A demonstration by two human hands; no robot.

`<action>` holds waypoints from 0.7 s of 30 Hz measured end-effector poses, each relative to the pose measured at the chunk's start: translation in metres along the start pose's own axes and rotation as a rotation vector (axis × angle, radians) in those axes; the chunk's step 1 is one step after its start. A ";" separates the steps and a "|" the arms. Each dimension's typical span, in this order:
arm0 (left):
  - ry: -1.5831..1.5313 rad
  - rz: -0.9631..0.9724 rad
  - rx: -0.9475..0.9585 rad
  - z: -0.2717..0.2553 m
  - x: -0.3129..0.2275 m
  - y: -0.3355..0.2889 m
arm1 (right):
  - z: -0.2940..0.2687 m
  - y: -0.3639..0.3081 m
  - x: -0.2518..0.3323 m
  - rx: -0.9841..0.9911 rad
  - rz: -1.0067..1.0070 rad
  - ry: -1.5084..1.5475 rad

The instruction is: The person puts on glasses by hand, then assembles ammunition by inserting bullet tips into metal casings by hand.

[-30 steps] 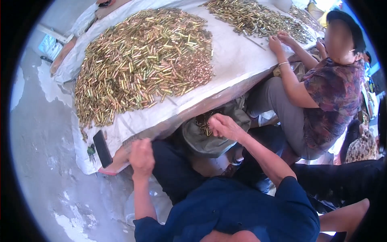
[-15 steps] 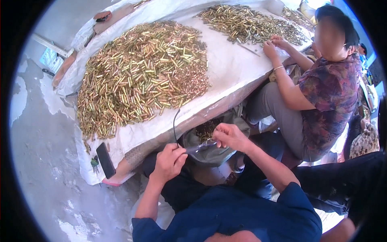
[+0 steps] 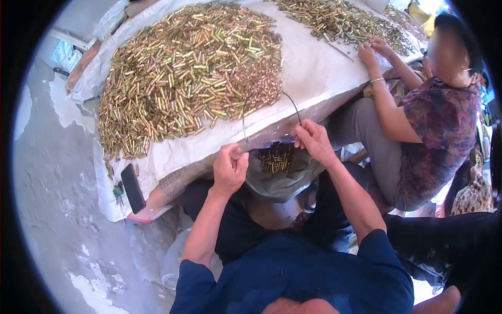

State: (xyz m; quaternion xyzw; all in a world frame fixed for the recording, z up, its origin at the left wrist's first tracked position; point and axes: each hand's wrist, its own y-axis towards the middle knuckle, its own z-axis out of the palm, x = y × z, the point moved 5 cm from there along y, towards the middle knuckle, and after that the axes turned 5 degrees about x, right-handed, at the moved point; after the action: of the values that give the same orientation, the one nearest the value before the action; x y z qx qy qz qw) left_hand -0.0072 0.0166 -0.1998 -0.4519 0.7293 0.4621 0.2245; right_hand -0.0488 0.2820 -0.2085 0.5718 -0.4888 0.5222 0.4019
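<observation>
A pair of glasses (image 3: 264, 144) is held between my two hands, its thin dark arms unfolded and pointing away toward the table. My left hand (image 3: 230, 167) is closed on the left end of the frame. At the right end, my right hand (image 3: 315, 142) pinches the glasses near the hinge. Just beneath them, an open grey-green bag (image 3: 280, 189) sits between my knees, with small brass-coloured metal pieces (image 3: 277, 158) inside.
A white-covered table (image 3: 308, 68) bears a large heap of small brass-coloured tubes (image 3: 183, 78) and a second heap (image 3: 345, 23) farther right. A phone (image 3: 133, 188) lies at the near left corner. To my right, another person's hands (image 3: 374, 49) work over the table.
Both hands have raised the glasses up and away from me, and my right hand has shifted right. Both arms of the glasses now show unfolded. The view has shifted slightly.
</observation>
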 end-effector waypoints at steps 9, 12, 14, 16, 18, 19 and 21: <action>0.014 -0.079 0.131 0.009 -0.004 0.009 | 0.010 0.000 -0.007 0.048 0.048 0.007; 0.025 -0.086 0.111 0.005 -0.007 0.013 | 0.011 -0.001 -0.005 0.070 0.031 0.048; 0.021 -0.092 0.100 0.008 0.000 0.013 | 0.008 -0.002 -0.008 0.072 0.017 0.032; 0.016 -0.092 0.091 0.007 0.006 0.010 | 0.006 -0.002 -0.009 0.090 -0.020 0.016; -0.029 -0.104 0.104 0.008 0.012 0.010 | 0.008 -0.003 -0.005 0.092 -0.038 -0.012; -0.026 -0.119 0.107 0.007 0.013 0.009 | 0.010 -0.003 -0.005 0.101 -0.027 -0.006; -0.066 -0.140 0.114 0.010 0.016 0.009 | 0.010 -0.005 -0.004 0.094 -0.056 -0.014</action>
State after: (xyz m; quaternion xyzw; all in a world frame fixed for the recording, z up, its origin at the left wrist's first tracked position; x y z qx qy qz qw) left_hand -0.0238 0.0194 -0.2123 -0.4727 0.7133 0.4178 0.3052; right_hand -0.0417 0.2738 -0.2138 0.6070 -0.4503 0.5292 0.3857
